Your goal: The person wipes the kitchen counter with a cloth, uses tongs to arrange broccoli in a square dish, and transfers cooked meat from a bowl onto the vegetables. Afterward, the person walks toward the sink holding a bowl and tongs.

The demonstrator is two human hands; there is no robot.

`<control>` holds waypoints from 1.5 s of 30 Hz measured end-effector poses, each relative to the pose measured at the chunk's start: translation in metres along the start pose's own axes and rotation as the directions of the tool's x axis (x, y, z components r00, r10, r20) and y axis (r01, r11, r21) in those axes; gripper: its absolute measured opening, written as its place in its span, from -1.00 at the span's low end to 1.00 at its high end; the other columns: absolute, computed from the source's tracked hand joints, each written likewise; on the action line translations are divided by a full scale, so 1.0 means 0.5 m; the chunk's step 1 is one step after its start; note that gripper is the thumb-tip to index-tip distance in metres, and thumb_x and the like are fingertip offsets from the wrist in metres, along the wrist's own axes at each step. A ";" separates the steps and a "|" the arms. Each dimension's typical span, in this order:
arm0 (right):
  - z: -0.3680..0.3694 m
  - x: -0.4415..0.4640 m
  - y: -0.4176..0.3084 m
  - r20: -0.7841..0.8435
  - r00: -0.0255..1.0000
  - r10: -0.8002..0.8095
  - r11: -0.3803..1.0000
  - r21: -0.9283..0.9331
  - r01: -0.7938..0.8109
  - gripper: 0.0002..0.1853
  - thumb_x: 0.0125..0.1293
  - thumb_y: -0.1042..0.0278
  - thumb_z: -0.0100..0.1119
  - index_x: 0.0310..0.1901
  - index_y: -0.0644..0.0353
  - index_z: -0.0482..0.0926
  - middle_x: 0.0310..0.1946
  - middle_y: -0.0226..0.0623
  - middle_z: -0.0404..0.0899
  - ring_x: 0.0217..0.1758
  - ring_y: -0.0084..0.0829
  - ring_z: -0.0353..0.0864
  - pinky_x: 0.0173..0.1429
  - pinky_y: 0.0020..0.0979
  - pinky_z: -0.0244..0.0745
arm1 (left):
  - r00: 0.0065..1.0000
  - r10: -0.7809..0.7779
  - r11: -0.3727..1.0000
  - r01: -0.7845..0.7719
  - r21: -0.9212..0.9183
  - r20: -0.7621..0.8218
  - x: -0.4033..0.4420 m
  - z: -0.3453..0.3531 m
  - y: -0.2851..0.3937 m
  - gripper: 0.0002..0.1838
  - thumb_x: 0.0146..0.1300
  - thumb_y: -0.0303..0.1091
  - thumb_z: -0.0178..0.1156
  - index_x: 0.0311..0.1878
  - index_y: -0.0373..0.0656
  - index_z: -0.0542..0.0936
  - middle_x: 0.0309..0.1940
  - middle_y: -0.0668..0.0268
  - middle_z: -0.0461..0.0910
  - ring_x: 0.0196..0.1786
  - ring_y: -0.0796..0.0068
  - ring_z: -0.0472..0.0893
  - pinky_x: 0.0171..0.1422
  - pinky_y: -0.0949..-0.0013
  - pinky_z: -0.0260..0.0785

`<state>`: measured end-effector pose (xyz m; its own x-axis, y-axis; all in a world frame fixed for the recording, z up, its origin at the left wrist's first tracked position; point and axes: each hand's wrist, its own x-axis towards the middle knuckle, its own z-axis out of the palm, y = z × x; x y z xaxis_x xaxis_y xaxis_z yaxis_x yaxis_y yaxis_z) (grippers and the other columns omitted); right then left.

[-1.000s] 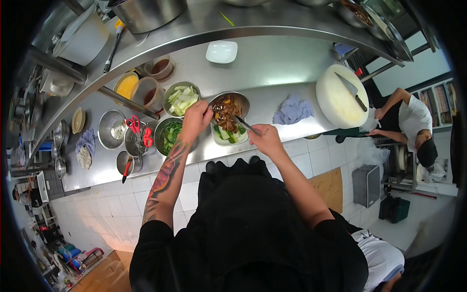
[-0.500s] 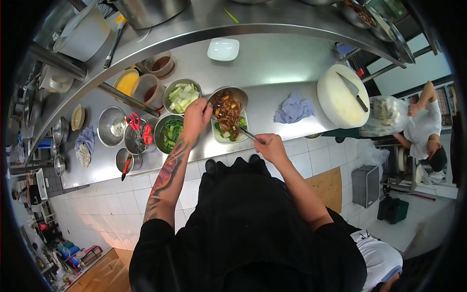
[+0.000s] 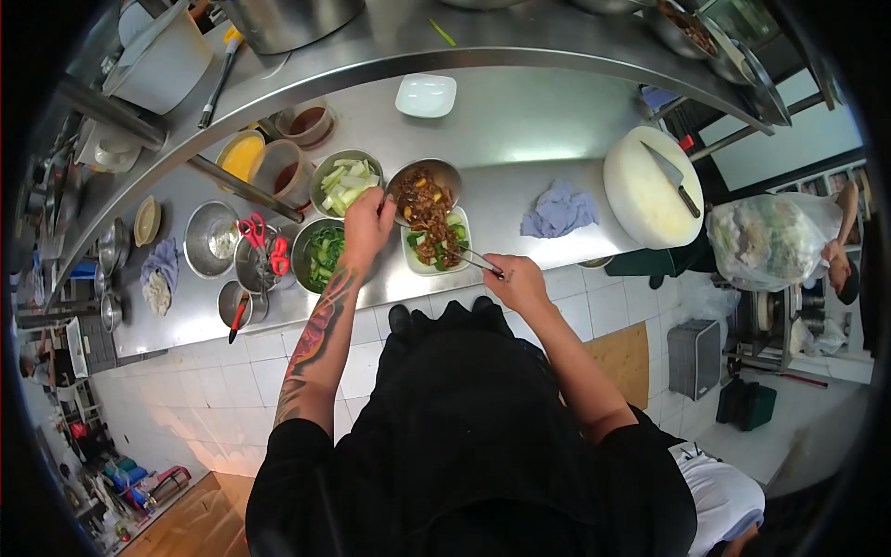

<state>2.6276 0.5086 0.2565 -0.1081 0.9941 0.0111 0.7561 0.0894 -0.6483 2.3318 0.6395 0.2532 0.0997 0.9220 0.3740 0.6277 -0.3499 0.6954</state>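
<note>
My left hand is closed on the rim of a metal bowl, which tips toward me. Brown sauced meat with yellowish pieces spills from it into a white square dish. Green vegetables show at the dish's edges, partly under the meat. My right hand grips slim metal tongs, whose tips are in the food in the dish. Close to my left wrist are a bowl of leafy greens and a bowl of pale cut vegetables.
Red-handled scissors rest in a metal container at left. A blue cloth lies at right, before a round white cutting board with a knife. An overhead shelf spans the back. Far right, a person carries a filled plastic bag.
More meat has slid down into the dish, and the bowl has shifted slightly left. The tongs have moved a little within the food. At right, the person with the bag has moved.
</note>
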 end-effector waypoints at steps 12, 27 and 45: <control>0.027 -0.004 -0.060 0.033 0.985 -0.168 0.983 -0.064 0.170 -0.75 0.28 0.29 0.35 -0.03 0.13 0.77 -0.37 -0.19 0.72 -0.29 -0.07 0.73 -0.18 -0.05 0.61 | 0.999 -0.028 0.999 0.027 -0.024 -0.016 -0.007 -0.004 -0.001 -0.74 0.36 -0.42 0.27 -0.40 -0.31 0.44 -0.46 -0.04 0.48 -0.40 -0.14 0.52 -0.27 0.04 0.39; -0.049 0.015 -0.047 -0.095 0.995 0.041 0.996 0.077 -0.034 -0.68 0.32 0.23 0.39 0.02 0.21 0.76 -0.40 -0.01 0.74 -0.36 -0.04 0.76 -0.21 -0.17 0.63 | 1.000 -0.019 0.999 0.018 -0.049 -0.017 -0.008 -0.006 0.008 -0.71 0.37 -0.39 0.28 -0.41 -0.31 0.43 -0.49 -0.01 0.45 -0.43 -0.10 0.48 -0.30 0.04 0.36; 0.008 -0.016 -0.027 -0.056 0.993 -0.107 0.992 -0.069 0.103 -0.68 0.26 0.30 0.37 0.06 0.09 0.74 -0.41 -0.20 0.68 -0.34 -0.05 0.72 -0.20 -0.05 0.60 | 0.999 -0.025 0.997 0.023 -0.077 -0.027 -0.030 0.002 0.006 -0.71 0.38 -0.39 0.28 -0.40 -0.30 0.43 -0.49 -0.02 0.44 -0.45 -0.11 0.47 -0.32 0.06 0.35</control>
<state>2.6157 0.4992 0.2620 -0.1517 0.9807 0.1231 0.7840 0.1952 -0.5893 2.3330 0.6249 0.2492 0.0632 0.9257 0.3731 0.5682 -0.3407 0.7491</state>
